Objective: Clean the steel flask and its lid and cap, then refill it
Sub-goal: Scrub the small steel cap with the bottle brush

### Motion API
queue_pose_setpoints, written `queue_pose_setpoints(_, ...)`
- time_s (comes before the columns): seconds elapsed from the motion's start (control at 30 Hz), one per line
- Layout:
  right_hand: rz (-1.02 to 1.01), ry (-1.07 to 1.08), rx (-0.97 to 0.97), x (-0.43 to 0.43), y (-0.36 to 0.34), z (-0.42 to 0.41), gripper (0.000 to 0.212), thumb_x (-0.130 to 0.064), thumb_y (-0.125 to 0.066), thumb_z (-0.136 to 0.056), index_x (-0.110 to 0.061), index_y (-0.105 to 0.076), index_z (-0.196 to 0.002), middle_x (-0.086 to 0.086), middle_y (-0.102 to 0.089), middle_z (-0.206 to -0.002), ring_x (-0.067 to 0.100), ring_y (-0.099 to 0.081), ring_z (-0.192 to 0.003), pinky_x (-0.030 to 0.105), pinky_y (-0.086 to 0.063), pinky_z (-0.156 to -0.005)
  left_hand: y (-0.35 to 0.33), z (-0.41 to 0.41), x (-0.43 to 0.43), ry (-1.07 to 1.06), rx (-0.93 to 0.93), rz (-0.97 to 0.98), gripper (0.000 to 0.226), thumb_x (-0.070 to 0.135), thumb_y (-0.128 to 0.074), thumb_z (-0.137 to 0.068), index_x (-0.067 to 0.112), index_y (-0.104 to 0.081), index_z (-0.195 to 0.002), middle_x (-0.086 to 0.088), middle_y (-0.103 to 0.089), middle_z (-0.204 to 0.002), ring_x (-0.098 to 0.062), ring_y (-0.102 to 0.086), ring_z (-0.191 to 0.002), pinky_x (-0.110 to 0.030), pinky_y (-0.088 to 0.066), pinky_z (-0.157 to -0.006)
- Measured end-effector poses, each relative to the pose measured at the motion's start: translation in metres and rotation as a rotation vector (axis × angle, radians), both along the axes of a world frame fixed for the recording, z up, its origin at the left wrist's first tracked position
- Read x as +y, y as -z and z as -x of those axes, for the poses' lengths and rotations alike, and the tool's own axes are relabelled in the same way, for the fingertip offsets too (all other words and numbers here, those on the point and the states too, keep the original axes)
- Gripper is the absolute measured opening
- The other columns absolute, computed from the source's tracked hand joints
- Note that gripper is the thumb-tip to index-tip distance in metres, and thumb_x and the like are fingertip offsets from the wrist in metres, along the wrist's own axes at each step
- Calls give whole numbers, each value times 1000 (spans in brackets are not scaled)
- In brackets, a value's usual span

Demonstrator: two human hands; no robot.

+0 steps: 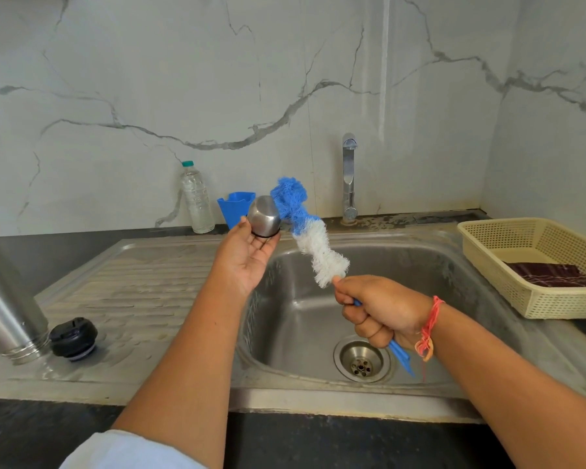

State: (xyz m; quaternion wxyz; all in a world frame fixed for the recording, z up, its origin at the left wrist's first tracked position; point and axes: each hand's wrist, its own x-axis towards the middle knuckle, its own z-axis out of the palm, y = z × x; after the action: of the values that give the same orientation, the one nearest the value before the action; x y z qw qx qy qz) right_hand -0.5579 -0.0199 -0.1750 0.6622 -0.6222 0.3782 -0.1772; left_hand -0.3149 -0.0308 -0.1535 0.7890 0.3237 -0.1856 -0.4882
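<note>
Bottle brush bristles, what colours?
The long bristly bottle brush is blue toward the tip, white toward the handle; head view.

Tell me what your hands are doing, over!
Left hand holds steel cap. Right hand grips bottle brush, bristles beside cap. Flask and lid on drainboard. Nothing blocking.

Found steel flask (pixel 4 299) mouth-down, tilted, at drainboard's (pixel 142 282) left edge; black lid (pixel 73 338) just beside it; steel cap (pixel 264 216) aloft above sink's (pixel 420 252) back-left corner.

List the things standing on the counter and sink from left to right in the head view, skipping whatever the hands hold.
Steel flask, black lid, clear bottle, blue holder, tap, cream basket.
</note>
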Motion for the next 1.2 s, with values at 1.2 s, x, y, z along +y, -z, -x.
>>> queue_pose_setpoints(1.2,-2,57,90,-11,4,5,40,-44,-38,-106,-24,-37,-70,-3,-25,-63,9,-11,-47,13,-12,-39,5,5,-2,-208,-922,-240,28,16,-50,-109,11,-63,-133,1,-67,-122,-7,-61,-106,-23,-45,-90)
